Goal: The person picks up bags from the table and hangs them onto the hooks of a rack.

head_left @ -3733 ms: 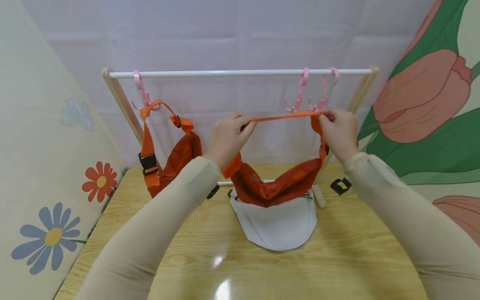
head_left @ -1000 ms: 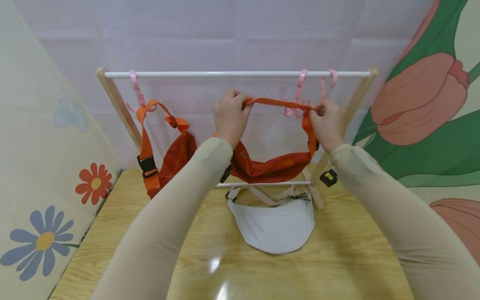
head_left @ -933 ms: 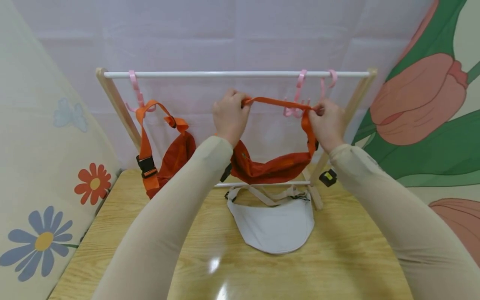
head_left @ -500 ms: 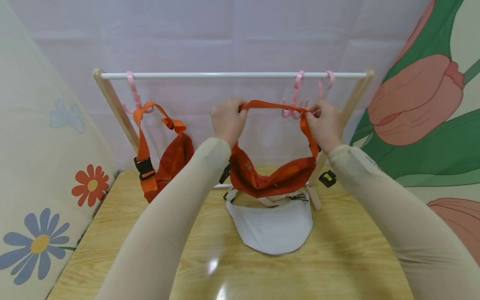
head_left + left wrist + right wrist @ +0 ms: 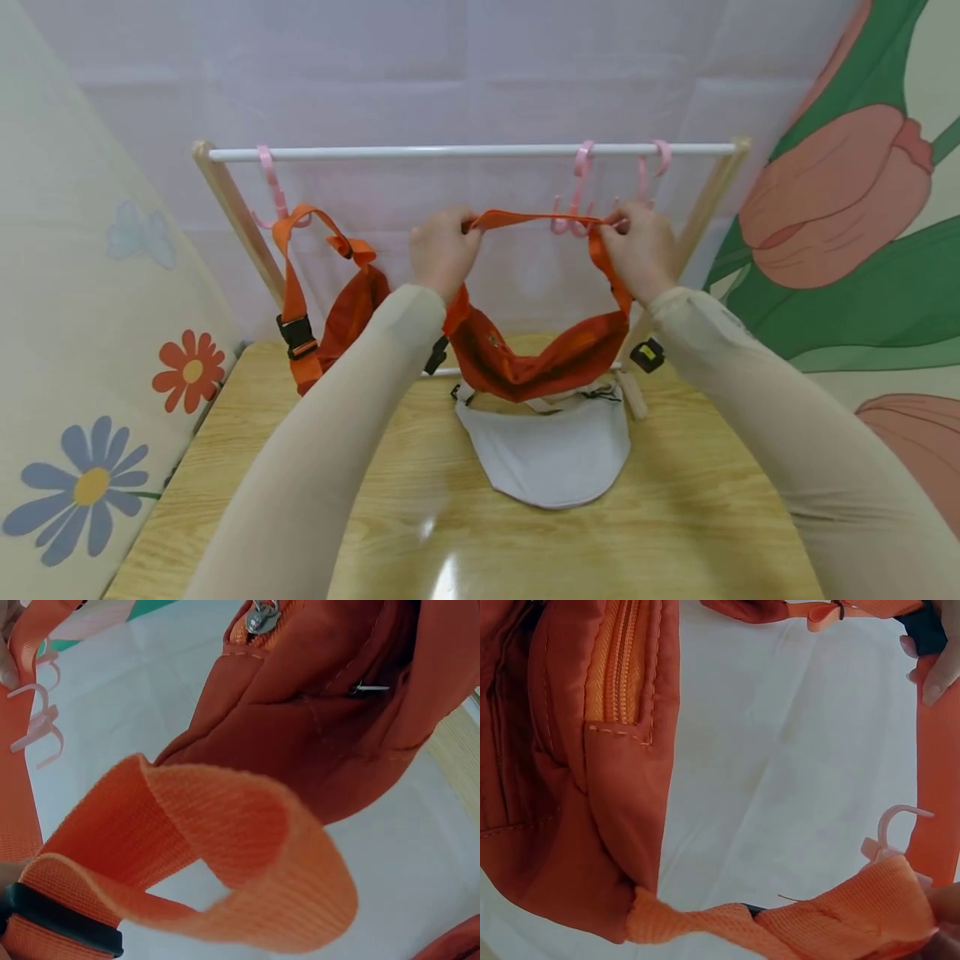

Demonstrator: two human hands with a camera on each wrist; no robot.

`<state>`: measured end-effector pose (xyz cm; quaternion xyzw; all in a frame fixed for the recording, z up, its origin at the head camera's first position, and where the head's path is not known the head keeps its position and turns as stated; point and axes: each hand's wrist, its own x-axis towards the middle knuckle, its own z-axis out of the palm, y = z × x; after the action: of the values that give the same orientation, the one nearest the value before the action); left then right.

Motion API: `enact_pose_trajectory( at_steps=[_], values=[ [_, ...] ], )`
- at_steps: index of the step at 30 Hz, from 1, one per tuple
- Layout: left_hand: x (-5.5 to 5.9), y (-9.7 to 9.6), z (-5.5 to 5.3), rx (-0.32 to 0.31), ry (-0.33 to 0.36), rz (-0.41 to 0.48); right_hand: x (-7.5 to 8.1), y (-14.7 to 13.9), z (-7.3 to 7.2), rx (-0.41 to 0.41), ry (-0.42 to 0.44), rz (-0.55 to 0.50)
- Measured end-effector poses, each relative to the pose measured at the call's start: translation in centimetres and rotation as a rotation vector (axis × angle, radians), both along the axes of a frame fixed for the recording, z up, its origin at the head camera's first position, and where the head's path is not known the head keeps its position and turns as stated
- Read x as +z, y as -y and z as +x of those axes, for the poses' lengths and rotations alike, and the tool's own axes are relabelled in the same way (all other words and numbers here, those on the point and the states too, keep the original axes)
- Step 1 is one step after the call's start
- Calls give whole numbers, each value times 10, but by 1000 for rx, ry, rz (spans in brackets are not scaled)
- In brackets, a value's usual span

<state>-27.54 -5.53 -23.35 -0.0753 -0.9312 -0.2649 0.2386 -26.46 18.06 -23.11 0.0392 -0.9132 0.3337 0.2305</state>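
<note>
A red-orange waist bag [image 5: 536, 367] hangs in the air from its orange strap [image 5: 525, 218]. My left hand [image 5: 442, 252] pinches one end of the strap's top stretch, beside a black slider [image 5: 64, 919] in the left wrist view. The other end is between the thumb and fingers of my right hand [image 5: 639, 248]. Between my hands, the strap meets the lower prongs of a pink hook [image 5: 582, 167]; I cannot tell whether it sits on them. In the right wrist view a prong [image 5: 889, 821] shows close to the strap. The bag's zipper [image 5: 622, 664] faces that camera.
A white rod [image 5: 420, 152] on wooden posts carries the hooks. At left, another red-orange bag [image 5: 352, 308] hangs from a pink hook [image 5: 272, 179]. Another pink hook [image 5: 660, 154] is at right. A white waist bag [image 5: 551, 458] lies on the wooden table [image 5: 390, 517].
The bag rose earlier, uncovering the white bag, then dropped partly over it again. Over the last half second, both hands and the strap have shifted slightly left, and the middle pink hook has moved left too.
</note>
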Motion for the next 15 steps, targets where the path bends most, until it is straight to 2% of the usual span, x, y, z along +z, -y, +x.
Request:
enact_pose_trajectory(
  at_steps=[4, 10, 13, 15],
  values=[
    [0, 5, 3, -23, 9, 22, 1, 2, -1, 31, 27, -31],
    [7, 10, 6, -94, 56, 8, 1, -1, -4, 51, -37, -15],
    [12, 10, 7, -118, 76, 5, 3, -3, -4, 60, -16, -15],
    [15, 9, 7, -114, 78, 19, 5, -3, -4, 75, 7, -7]
  ],
)
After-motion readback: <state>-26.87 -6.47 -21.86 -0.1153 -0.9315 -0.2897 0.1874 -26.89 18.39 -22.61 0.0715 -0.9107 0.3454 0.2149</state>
